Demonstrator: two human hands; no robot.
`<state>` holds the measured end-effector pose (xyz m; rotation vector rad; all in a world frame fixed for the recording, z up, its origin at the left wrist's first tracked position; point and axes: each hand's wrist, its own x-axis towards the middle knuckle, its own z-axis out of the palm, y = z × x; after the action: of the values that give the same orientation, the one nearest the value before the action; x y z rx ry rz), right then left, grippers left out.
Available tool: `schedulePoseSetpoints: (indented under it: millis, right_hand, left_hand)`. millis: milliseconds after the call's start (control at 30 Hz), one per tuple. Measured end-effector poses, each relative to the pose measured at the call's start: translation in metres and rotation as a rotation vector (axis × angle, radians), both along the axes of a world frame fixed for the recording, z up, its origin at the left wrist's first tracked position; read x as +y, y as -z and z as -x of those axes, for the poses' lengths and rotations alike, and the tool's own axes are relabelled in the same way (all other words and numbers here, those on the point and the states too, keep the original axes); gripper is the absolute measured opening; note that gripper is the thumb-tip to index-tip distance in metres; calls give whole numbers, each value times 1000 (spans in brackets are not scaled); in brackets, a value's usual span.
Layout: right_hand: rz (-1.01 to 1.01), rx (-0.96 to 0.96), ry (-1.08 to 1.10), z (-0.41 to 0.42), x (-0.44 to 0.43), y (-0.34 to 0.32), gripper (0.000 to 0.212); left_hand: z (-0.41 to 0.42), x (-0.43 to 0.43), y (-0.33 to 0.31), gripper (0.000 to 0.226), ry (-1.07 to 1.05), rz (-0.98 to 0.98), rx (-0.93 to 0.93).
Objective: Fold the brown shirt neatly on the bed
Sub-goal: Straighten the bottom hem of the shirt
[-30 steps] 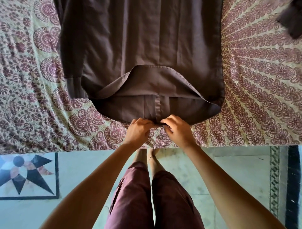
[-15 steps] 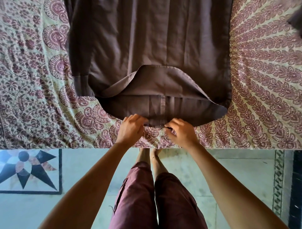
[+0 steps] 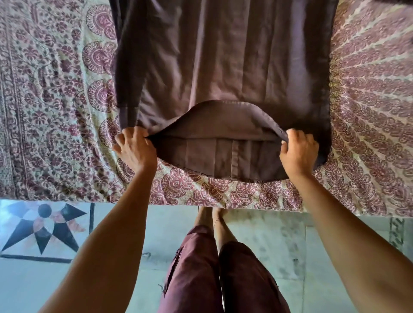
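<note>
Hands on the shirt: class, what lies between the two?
In the head view, only shirt: its turned-up hem spans from left hand to right hand.

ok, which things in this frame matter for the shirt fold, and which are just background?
In the job:
brown shirt, spread flat
left hand, gripping the near hem
right hand, gripping the near hem
bed, patterned cover under the shirt

Background:
floor tile inlay
dark cloth, far right corner, mostly cut off
</note>
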<state>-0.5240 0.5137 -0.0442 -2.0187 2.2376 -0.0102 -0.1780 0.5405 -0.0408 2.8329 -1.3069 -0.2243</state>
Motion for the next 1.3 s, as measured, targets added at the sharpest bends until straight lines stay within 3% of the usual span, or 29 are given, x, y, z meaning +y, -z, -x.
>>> schedulePoseSetpoints:
  millis: [200,333,500,633,733,867,967,1033,1167,1300]
  right_hand:
    - [14,70,-201,24,42,6,25]
    - [-36,94,-85,34,69,13,29]
    - [-38,99,-23,37,75,13,31]
    - [3,103,-90,43,77,14,27]
    - [-25,47,-158,48,77,13,23]
    - [-67,-207,-275,32,65,13,38]
    - [-116,-409,-283,-5,53,8,45]
    - [-210,-495,-304,-26,50,4,46]
    - [-355,-518,-449,-37,66,6,50]
    - [-314,-475,-526,-31,77,11,40]
  left_hand:
    - [-26,33,8,29,38,13,98]
    - [-37,38,16,30,119,-39,101]
    - [-34,34,19,25,-42,17,189]
    - [-32,33,19,31,-230,95,273]
    - [-31,34,19,31,-247,107,291]
    - [-8,32,11,29,180,49,147]
    - [27,20,6,43,576,-24,367]
    - [45,16,10,43,677,-129,543]
    - [54,34,14,39,834,-255,585]
    - [49,51,9,39,1074,-425,495]
